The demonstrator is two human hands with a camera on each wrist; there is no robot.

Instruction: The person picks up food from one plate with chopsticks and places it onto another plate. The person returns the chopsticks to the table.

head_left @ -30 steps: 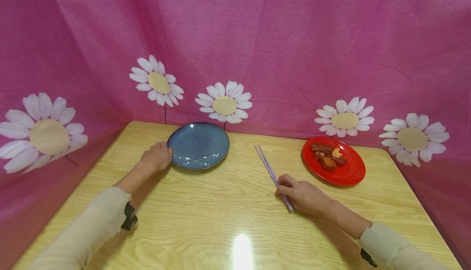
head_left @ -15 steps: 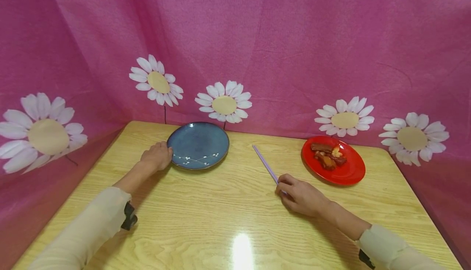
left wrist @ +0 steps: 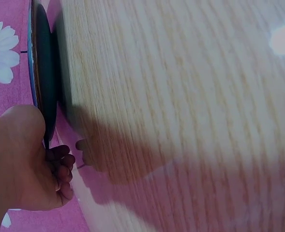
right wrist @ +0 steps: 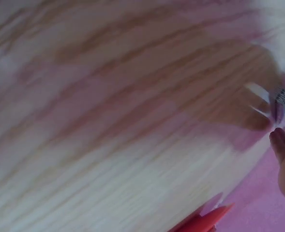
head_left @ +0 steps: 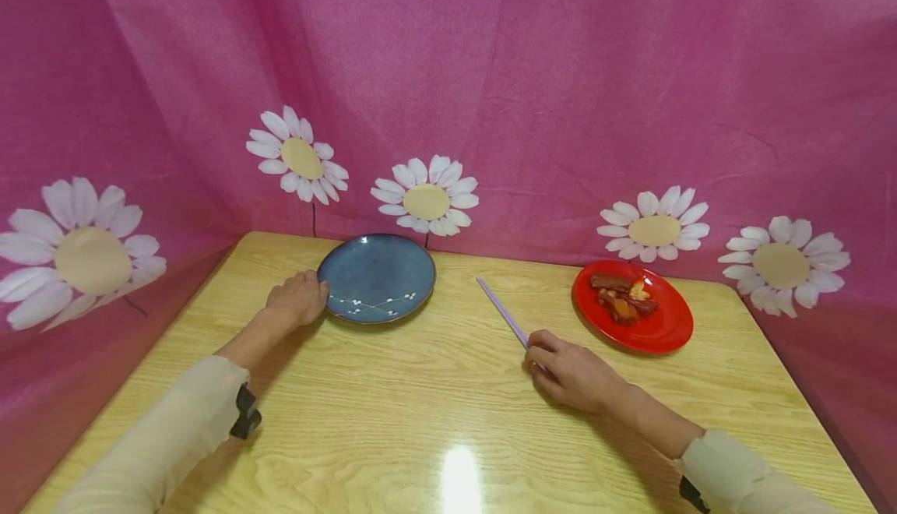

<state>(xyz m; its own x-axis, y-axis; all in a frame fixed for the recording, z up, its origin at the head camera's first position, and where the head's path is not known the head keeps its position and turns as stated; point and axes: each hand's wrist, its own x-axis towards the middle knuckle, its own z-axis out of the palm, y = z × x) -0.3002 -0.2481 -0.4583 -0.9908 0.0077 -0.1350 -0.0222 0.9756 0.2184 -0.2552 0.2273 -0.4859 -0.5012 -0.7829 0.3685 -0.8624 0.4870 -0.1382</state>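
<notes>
In the head view my left hand (head_left: 297, 297) is at the left rim of a blue plate (head_left: 378, 276) with a white blossom pattern. The left wrist view has the thumb over that plate's rim (left wrist: 48, 87) and curled fingers below it, gripping the edge. My right hand (head_left: 575, 374) holds purple chopsticks (head_left: 503, 311) that lie together and look like one stick, tips pointing away and to the left. Their patterned silvery end (right wrist: 282, 95) appears beside the fingertips in the right wrist view. The right palm hides their near part in the head view.
A red plate (head_left: 669, 327) with several brown pieces of food (head_left: 620, 300) stands at the back right, beyond my right hand. Both plates rest on a wooden table (head_left: 392, 405). A pink cloth (head_left: 532, 109) with daisies hangs along the back and sides.
The chopsticks have come together, and their near ends have gone out of sight behind the right hand. Their tips have shifted slightly left. My left hand and both plates stay put.
</notes>
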